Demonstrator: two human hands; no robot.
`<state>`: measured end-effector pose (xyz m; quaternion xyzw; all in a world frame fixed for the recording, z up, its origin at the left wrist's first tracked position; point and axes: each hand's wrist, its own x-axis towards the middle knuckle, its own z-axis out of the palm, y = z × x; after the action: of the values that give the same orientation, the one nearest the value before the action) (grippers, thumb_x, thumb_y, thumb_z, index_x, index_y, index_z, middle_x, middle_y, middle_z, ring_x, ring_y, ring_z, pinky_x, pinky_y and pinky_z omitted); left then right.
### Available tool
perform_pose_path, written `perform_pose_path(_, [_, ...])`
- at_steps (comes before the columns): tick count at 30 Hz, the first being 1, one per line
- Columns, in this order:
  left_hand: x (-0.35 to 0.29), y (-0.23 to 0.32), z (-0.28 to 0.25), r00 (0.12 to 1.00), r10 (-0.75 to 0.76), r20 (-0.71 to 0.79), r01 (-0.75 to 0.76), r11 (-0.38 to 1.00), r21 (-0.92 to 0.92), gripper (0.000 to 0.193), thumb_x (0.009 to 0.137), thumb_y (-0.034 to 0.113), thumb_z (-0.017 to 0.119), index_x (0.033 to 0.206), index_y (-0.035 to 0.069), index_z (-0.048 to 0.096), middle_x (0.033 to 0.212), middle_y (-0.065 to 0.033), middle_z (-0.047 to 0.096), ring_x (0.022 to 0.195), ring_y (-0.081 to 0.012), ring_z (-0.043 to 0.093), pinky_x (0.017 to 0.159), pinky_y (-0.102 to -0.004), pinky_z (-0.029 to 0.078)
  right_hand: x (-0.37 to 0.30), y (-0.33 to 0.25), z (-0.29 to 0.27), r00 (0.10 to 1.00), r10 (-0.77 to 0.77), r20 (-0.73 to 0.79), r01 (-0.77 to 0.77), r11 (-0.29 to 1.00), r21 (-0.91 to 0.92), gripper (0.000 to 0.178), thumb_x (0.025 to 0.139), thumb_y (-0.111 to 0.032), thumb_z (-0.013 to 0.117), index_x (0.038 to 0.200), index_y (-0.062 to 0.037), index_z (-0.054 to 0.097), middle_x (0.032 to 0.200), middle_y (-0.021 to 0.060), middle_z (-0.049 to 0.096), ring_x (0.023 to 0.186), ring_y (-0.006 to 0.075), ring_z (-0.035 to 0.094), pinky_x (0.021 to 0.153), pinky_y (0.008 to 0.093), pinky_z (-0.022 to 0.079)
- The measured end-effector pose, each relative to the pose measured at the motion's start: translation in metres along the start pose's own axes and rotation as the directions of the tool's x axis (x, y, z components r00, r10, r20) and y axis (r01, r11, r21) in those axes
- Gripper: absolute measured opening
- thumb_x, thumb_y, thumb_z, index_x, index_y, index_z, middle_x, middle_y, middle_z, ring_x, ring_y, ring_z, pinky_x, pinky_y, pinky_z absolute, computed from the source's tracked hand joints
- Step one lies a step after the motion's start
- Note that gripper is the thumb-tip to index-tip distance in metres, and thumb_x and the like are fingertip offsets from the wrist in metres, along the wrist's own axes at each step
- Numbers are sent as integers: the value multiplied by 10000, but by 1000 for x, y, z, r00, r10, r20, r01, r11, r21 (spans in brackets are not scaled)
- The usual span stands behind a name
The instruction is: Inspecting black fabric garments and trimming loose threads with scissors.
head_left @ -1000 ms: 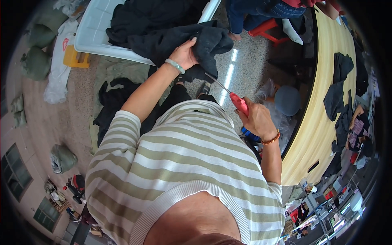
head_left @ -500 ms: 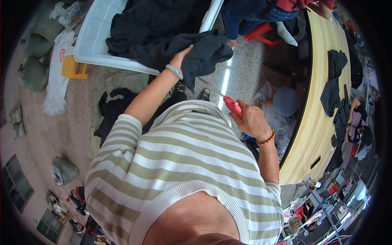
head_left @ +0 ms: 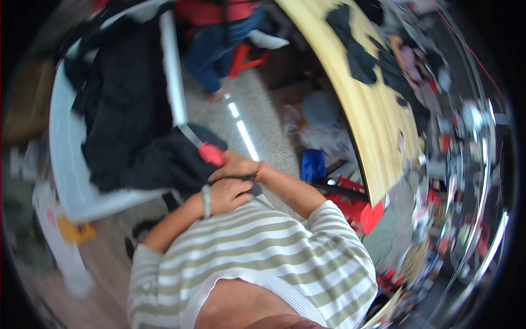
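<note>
In front of my waist my right hand is closed round the red handle of a tool. Its straight metal blade points up and left over black cloth; blur hides its exact kind. Just below, my left hand is closed on the near end of the black cloth, close to my striped shirt. The two hands almost touch. From there the cloth runs into a large white plastic tub on the left, where more black cloth is heaped.
A pale wooden table with black cloth pieces stands on the right. Under its edge are a blue container and a red stool. Ahead, a person in jeans sits by a red stool. A yellow stool lies beyond the tub's corner.
My view has turned to the right, so the tub and table appear shifted left. My hands have come together at my waist, and the red-handled tool now lies over the black cloth.
</note>
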<state>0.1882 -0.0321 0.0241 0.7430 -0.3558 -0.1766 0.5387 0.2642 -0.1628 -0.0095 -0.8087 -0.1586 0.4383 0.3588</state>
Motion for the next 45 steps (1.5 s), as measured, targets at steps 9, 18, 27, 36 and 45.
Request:
perform_pose_path(9, [-75, -64, -125, 890, -71, -450, 294, 844, 449, 807, 624, 65, 768, 1368, 63, 454, 1341, -159, 535, 1293, -358, 466, 1096, -430, 339, -118, -70, -60, 844, -384, -374, 504, 808, 307, 243, 786, -158, 721, 939, 12, 638, 764, 44, 617, 722, 106, 540, 669, 301, 458])
perform_pose_path(18, [-79, -47, -187, 954, -268, -132, 297, 797, 526, 261, 656, 78, 687, 912, 76, 636, 871, -145, 671, 865, -395, 643, 752, -428, 523, -221, -79, -68, 553, -245, -797, 659, 713, 238, 482, 656, 26, 793, 1099, 56, 605, 1056, 113, 636, 1024, 178, 591, 895, 303, 470])
perform_pose_path(27, [-32, 122, -334, 579, 625, -524, 320, 417, 851, 440, 837, 153, 701, 1202, -71, 599, 1162, -201, 672, 1085, -291, 654, 950, -346, 479, -166, -96, -105, 617, -326, -716, 693, 656, 299, 277, 795, 8, 726, 1054, 65, 646, 895, 30, 675, 825, 71, 601, 774, 237, 489])
perform_pose_path(36, [162, 228, -291, 778, 158, -608, 82, 934, 347, 291, 916, 170, 609, 1122, -35, 630, 1014, -114, 694, 873, -192, 684, 758, -315, 552, -186, 36, -198, 645, -243, -725, 599, 750, 281, 251, 940, -124, 640, 1151, 8, 671, 741, 3, 674, 530, 8, 425, 485, 184, 320])
perform_pose_path(45, [596, 190, -157, 973, -81, -214, -18, 905, -425, 314, 1001, 284, 458, 1117, 79, 666, 1036, -114, 708, 885, -236, 694, 675, -402, 595, -285, 242, -203, 482, 375, -792, 346, 748, 566, 240, 928, -172, 638, 1064, 17, 699, 704, 25, 664, 521, 39, 452, 490, 226, 362])
